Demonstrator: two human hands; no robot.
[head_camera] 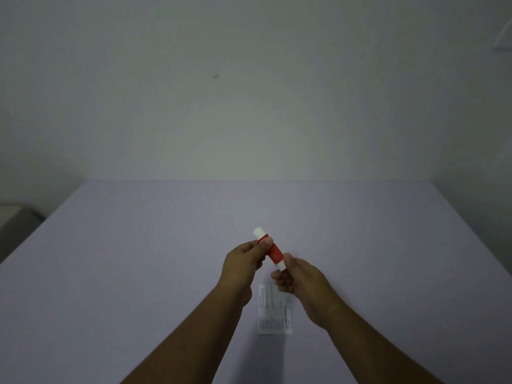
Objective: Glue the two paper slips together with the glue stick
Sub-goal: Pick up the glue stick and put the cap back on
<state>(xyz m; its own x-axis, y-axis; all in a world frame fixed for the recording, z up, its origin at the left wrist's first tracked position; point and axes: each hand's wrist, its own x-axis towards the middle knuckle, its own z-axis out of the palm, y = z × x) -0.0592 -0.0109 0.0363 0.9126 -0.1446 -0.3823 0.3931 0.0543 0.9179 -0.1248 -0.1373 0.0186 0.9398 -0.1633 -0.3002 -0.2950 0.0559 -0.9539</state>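
Both hands hold the red glue stick (271,250) above the table (138,273): the left hand (245,257) pinches the barrel just below its white cap, the right hand (297,278) pinches the base (likely for twisting). A printed paper slip (273,311) lies flat beneath that grip; a second slip can't be made out.

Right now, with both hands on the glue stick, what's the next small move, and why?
Probably pull the cap off. The glue stick is held in the air by both hands, the left hand near its far white end and the right hand at its near end, and no glue shows yet. The paper lies flat on the table below, untouched.
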